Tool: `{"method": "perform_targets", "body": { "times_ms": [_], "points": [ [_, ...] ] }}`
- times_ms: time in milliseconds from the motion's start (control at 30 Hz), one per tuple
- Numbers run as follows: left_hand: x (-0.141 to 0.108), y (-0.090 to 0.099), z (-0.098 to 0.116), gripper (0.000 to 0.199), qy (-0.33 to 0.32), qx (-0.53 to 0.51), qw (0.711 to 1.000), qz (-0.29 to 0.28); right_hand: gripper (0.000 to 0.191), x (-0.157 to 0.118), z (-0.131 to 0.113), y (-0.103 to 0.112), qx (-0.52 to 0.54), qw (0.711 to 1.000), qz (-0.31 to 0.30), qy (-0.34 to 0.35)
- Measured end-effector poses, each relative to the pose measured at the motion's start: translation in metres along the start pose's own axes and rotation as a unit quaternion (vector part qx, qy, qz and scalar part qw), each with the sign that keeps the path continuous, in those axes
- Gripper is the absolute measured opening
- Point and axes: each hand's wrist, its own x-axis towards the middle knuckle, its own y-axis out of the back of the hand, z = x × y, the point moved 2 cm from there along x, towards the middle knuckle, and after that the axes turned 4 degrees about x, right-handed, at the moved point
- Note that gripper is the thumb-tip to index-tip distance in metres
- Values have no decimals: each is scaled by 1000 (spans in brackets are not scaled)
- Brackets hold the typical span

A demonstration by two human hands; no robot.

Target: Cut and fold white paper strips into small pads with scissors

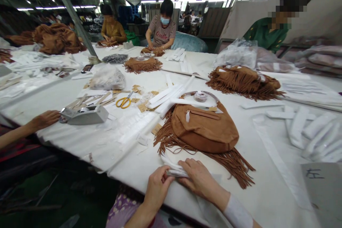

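The left hand (158, 184) and right hand (198, 179) grip white strips (173, 165) between them, the fringed brown bag (205, 130) lying crosswise just beyond, nearer the right.

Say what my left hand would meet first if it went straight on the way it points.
Past the white strips in its grip, your left hand would probably meet the brown fringe of the bag first, though depth is unclear.

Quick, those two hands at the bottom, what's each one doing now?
Left hand: closed, pinching white strips.
Right hand: closed on the same white strips.
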Motion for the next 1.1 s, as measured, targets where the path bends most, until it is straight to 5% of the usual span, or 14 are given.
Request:
{"method": "perform_targets", "body": {
  "times_ms": [200, 500, 700, 1100],
  "points": [
    [3, 5, 0, 13, -47, 22, 999, 5, 36, -1, 3, -3, -5, 1000, -2, 1],
    [4, 16, -9, 8, -5, 0, 999, 53, 31, 1, 2, -4, -30, 1000, -10, 1],
    [10, 14, -8, 32, 49, -33, 998, 32, 28, 2, 7, -10, -40, 999, 1, 2],
    [3, 9, -5, 3, -26, -29, 998, 54, 34, 4, 14, -17, -35, 999, 15, 9]
  ]
}}
